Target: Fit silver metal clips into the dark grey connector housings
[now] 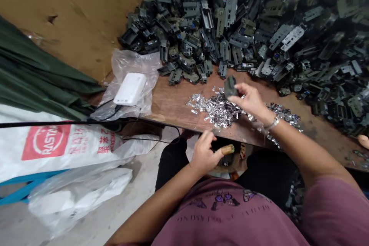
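While my right hand (250, 102) pinches a dark metal-and-plastic bracket (230, 86) between fingers and thumb above the silver scrap (216, 109), my left hand (203, 153) closes around a short tan tool handle (227, 149) just below the front edge of the wooden bench (173, 103). Beyond my right grip, heaped brackets (230, 34) crowd the bench; open room runs only along that edge. Left of my left hand, a white sack (49, 150) reads "RASTA" in red.

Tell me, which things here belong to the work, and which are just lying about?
Work: right hand, dark metal part, left hand, brown tool handle, heap of dark metal parts, silver scraps.
Lying about: white plastic box, woven sack, green cloth.
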Demonstrator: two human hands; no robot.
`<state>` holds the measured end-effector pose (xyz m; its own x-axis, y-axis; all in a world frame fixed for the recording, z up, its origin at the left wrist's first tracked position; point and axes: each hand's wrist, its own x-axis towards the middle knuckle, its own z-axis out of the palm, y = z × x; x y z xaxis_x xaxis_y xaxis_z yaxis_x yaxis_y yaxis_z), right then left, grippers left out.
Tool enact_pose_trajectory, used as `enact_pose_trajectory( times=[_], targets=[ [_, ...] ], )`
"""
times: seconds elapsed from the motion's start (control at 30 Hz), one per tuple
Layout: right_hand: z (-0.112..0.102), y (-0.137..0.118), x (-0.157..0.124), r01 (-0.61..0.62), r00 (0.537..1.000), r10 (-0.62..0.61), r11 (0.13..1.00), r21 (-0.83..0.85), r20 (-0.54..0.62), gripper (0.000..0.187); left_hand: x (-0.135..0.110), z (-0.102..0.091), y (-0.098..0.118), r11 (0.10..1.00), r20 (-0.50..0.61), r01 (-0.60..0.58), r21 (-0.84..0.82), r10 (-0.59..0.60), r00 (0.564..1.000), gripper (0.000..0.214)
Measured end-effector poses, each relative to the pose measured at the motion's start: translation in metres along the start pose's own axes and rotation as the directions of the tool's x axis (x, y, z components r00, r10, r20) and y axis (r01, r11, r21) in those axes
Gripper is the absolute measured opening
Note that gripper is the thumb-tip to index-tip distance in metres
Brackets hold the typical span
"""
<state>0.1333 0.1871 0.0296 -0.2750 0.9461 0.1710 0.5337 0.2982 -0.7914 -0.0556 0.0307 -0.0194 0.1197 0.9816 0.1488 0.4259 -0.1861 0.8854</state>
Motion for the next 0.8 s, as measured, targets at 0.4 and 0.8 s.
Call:
enact_pose_trajectory(
  times=[0.4, 0.8],
  targets=[
    [-0.031, 0.028, -0.147, -0.028, 0.991, -0.007, 0.967, -0.253, -0.135, 0.016, -0.011, 0.022, 0.012, 0.83, 0.214, 0.341, -0.442, -0.272, 0.938, 0.038],
    [-0.025, 0.018, -0.14, 0.029, 0.994, 0.002, 0.957, -0.29, 0.108, 0.01, -0.002, 0.038, 0.025, 0.815, 0.183, 0.352, -0.46, -0.3, 0.936, 0.039]
  ],
)
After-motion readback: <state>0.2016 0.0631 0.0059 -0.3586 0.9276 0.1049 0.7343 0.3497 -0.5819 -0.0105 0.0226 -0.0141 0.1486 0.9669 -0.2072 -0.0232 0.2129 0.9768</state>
